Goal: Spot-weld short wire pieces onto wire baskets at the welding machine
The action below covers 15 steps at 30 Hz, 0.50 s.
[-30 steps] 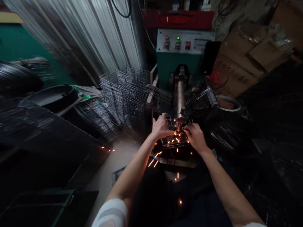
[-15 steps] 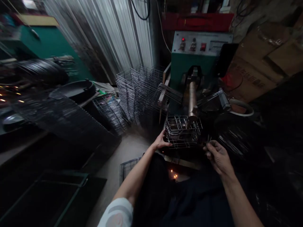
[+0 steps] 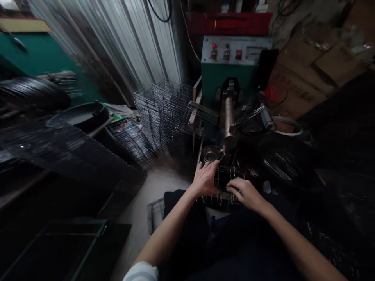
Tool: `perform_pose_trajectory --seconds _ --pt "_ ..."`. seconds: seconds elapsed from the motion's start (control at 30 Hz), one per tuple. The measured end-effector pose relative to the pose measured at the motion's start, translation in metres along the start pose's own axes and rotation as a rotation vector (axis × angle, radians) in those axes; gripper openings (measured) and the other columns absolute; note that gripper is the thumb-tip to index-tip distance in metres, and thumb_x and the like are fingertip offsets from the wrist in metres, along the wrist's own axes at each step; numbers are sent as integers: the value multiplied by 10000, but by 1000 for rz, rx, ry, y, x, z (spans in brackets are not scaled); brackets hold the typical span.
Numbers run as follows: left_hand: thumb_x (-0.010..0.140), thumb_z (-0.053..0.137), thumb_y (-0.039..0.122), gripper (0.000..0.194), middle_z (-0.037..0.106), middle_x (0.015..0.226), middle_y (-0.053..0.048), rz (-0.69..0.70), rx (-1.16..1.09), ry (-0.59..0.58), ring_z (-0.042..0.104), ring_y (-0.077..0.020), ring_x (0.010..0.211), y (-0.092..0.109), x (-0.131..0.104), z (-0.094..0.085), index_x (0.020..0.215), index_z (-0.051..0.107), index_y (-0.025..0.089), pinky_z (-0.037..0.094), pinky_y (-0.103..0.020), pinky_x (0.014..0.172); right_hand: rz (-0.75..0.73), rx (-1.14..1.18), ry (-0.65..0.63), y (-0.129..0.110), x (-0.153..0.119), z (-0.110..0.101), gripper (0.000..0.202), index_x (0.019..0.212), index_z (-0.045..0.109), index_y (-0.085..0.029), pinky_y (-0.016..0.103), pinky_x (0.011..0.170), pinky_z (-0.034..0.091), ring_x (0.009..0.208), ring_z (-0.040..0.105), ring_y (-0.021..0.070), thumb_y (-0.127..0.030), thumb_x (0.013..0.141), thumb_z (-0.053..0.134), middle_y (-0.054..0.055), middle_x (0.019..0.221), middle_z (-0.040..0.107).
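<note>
Wire basket (image 3: pixel 222 173), lower centre of frame, between the two hands, just below the machine's metal arm (image 3: pixel 229 117). Left hand (image 3: pixel 205 180) on basket's left part: fingers spread, thumb well apart from them, touching the wires; firm grip or just resting, can't tell. Right hand (image 3: pixel 246 192) at basket's right part: fingers half curled, fingertips close to thumb; too dark to tell if anything is pinched. Round metal fitting (image 3: pixel 211 153) just above left fingertips. Green machine (image 3: pixel 231 74) upper centre, red light (image 3: pixel 214 46) lit on its panel, red case (image 3: pixel 230 23) above it. Stacked wire baskets (image 3: pixel 155 117) centre-left, nested, slightly blurred. Loose metal rods (image 3: pixel 278 166) in a dark heap right of centre. Cardboard boxes (image 3: pixel 307 74) upper right. Corrugated metal sheet (image 3: pixel 125 43) upper left. Coiled wire (image 3: pixel 35 93) at left edge, blurred.
</note>
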<state>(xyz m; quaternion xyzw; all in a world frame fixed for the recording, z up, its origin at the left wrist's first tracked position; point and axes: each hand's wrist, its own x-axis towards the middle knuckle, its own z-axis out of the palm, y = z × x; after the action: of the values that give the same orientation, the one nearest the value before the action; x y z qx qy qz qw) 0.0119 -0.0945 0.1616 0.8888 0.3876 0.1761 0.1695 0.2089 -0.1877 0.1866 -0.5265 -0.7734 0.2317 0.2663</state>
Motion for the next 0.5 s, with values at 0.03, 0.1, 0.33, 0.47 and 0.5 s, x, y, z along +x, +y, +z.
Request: perform_pose_trajectory --seconds 0.03,0.1,0.33,0.47,0.5 --pt "458 884 376 1212 557 1424 -148 0 11 10 450 -383 1383 2 3 -2 1496 275 229 226 -590 1198 -48 -106 29 8 2 7 158 956 718 -175 372 804 521 851 622 232 -180 967 561 65 877 719" --pt "461 880 372 1201 540 1444 -142 -16 14 30 448 -384 1387 5 8 -5 1489 275 233 225 -589 1200 -119 -304 83 22 2 17 194 1087 703 -159 409 850 517 936 607 264 -127 940 579 91 969 729" --pt "486 863 409 1123 550 1412 -124 -70 -14 122 490 -359 1354 10 23 -9 1445 306 233 202 -576 1218 -233 -630 189 37 -3 15 443 1304 632 -136 442 899 493 1080 571 299 0 907 488 105 1192 711" --pt "474 864 382 1062 577 1359 -114 -56 0 154 539 -342 1290 14 26 -11 1394 356 229 220 -564 1215 -243 -628 197 40 0 14 440 1302 639 -150 428 873 497 1067 582 290 -7 913 491 101 1190 716" --pt "471 865 381 1053 579 1356 -110 -54 2 158 540 -341 1287 14 25 -11 1385 363 231 223 -561 1214 -245 -624 195 40 0 14 446 1302 639 -158 423 868 499 1065 586 286 -5 911 490 99 1187 717"
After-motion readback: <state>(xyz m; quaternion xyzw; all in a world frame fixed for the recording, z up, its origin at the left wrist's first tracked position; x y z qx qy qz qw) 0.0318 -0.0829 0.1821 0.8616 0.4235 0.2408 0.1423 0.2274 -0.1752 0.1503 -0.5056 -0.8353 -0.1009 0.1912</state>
